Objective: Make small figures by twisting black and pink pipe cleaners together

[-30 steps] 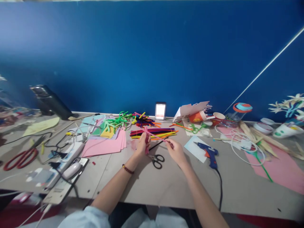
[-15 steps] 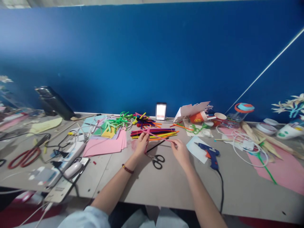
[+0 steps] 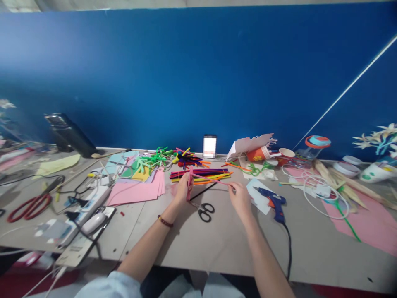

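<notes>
My left hand is closed round a short pink piece, gripping one end of a thin pink pipe cleaner. That pipe cleaner stretches to the right, where my right hand pinches its other end. Both hands hover just above the table. Black-handled scissors lie between and below them. A flat bundle of coloured pipe cleaners lies just behind my hands.
A blue glue gun with a black cord lies right of my right hand. Pink paper sheets, a power strip and red scissors sit to the left. Paper cups and white cable coils are to the right.
My right hand has slid to the right along the pink pipe cleaner, pulling it out longer and flatter. My left hand has stayed almost in place.
</notes>
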{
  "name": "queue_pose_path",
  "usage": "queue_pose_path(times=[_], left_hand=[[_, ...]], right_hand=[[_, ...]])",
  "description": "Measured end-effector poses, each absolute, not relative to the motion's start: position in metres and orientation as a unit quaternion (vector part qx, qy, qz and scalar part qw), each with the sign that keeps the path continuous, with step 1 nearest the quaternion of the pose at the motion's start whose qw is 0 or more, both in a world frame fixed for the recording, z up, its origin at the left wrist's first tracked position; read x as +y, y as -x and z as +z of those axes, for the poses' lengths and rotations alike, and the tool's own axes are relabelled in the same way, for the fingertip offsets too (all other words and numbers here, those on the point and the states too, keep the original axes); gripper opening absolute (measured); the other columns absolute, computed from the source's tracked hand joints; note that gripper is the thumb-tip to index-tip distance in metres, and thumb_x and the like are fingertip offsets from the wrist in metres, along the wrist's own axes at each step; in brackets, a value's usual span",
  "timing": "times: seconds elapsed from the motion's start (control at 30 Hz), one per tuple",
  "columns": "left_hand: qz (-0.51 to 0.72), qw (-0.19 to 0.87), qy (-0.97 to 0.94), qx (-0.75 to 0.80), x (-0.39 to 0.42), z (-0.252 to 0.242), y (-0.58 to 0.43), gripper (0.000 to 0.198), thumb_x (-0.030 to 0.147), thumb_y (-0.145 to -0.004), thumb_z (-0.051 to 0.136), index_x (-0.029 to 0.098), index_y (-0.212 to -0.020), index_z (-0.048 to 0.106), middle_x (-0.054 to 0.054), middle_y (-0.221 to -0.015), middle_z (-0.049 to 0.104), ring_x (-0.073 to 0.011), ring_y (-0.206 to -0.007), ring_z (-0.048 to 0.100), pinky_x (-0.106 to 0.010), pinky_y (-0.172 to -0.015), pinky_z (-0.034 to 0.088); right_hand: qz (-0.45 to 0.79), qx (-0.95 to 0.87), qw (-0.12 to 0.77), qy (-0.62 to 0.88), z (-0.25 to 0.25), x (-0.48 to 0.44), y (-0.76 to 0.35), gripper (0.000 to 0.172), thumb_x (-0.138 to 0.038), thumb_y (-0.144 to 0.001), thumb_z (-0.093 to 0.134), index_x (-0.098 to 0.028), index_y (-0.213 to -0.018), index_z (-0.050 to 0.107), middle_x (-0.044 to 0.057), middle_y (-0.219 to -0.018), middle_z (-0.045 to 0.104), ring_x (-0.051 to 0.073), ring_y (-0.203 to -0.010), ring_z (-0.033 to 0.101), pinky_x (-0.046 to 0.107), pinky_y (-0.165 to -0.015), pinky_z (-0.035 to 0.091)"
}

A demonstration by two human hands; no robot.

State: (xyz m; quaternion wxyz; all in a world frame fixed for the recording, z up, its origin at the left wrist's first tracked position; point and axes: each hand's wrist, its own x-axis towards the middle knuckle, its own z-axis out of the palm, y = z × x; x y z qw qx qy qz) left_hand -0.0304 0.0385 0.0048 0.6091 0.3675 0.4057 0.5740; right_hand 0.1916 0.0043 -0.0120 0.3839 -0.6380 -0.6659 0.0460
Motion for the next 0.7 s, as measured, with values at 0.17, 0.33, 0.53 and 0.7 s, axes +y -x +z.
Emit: queue_pose_path(times=[0.17,0.33,0.53,0.7], left_hand=[[0.588,0.581,-0.392,0.404,0.036,0.007,0.03,0.038,0.053,-0.078,0.055,0.019,-0.068,0.044,0.008,-0.051,0.03,-0.004,-0.038,0.02,-0.018,-0.036,0.012],[0.593,0.568,-0.384,0.422,0.033,0.009,0.029,0.039,0.055,-0.074,0.06,0.017,-0.071,0.049,0.009,-0.049,0.031,-0.0034,-0.038,0.021,-0.017,-0.037,0.012],[0.583,0.574,-0.406,0.406,0.03,0.007,0.025,0.04,0.055,-0.074,0.06,0.018,-0.067,0.047,0.009,-0.048,0.028,-0.0026,-0.036,0.02,-0.017,-0.035,0.011],[0.569,0.61,-0.405,0.374,0.026,0.005,0.021,0.038,0.051,-0.075,0.061,0.017,-0.067,0.046,0.009,-0.051,0.033,-0.0016,-0.037,0.021,-0.016,-0.036,0.013]], right_hand=[[0.043,-0.665,0.376,0.643,-0.009,0.003,-0.19,0.027,-0.022,-0.082,0.041,-0.017,-0.087,0.067,0.01,-0.088,0.067,0.024,-0.082,0.058,0.036,-0.078,0.045],[0.135,-0.644,0.379,0.65,-0.004,0.0,-0.186,0.026,-0.023,-0.079,0.044,-0.019,-0.092,0.066,0.008,-0.093,0.068,0.021,-0.076,0.062,0.032,-0.072,0.048],[0.347,-0.657,0.383,0.549,0.009,-0.01,-0.17,0.027,-0.027,-0.076,0.054,-0.021,-0.099,0.066,0.005,-0.092,0.069,0.018,-0.077,0.063,0.032,-0.074,0.05],[0.651,-0.584,0.308,0.373,0.031,-0.025,-0.174,0.05,-0.049,-0.071,0.064,-0.021,-0.112,0.06,0.009,-0.098,0.066,0.018,-0.074,0.064,0.027,-0.056,0.052]])
